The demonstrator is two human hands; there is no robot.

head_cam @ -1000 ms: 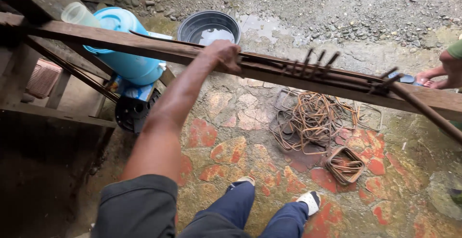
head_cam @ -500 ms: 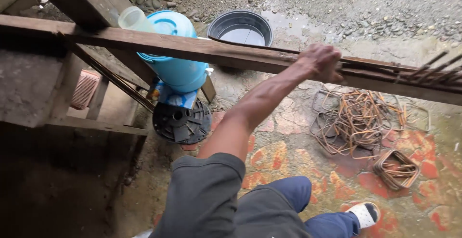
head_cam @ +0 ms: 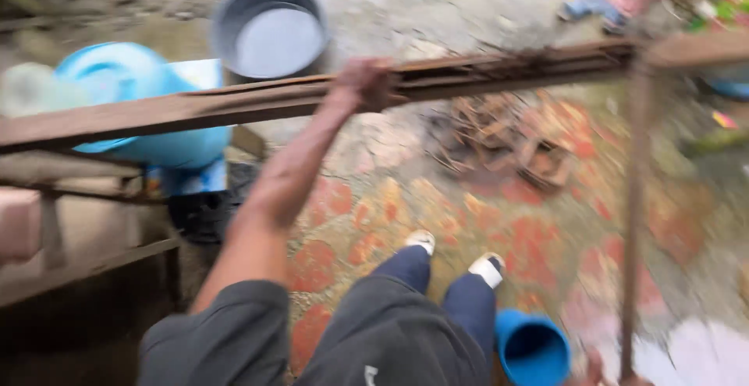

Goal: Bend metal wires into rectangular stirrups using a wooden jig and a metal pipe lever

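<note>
Though motion blur softens everything, the left hand (head_cam: pixel 365 83) shows curled tight around a long rusty steel beam (head_cam: pixel 234 103) that crosses the view at arm's length. Behind the beam sit a smooth blue plastic drum (head_cam: pixel 148 97) and a round grey basin (head_cam: pixel 269 31). Tangled wire (head_cam: pixel 499 132) lies on the mottled red stone floor (head_cam: pixel 367 222); the right hand is out of view.

Long rusty brown wooden beam (head_cam: pixel 234 105), near-level across the view, blurred.
</note>
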